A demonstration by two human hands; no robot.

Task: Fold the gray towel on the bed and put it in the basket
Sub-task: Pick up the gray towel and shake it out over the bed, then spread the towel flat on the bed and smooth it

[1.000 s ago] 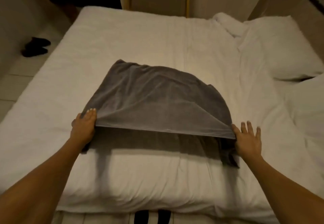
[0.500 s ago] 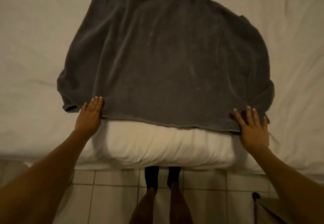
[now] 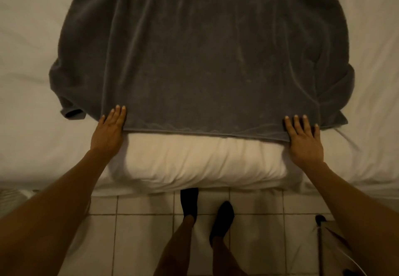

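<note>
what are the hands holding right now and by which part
The left hand and right hand each hold a near corner of the dark gray terry towel, fingers flat on top; a pinch underneath cannot be told.

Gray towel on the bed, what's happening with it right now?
A person stands at the edge of the bed with the gray towel spread over it, doubled over once by the look of its bunched side edges. The left hand and right hand lie flat with fingers extended on the two near corners, pressing the edge down. Nothing is pinched or lifted. No basket is in view, so folding is only partly done.
</note>
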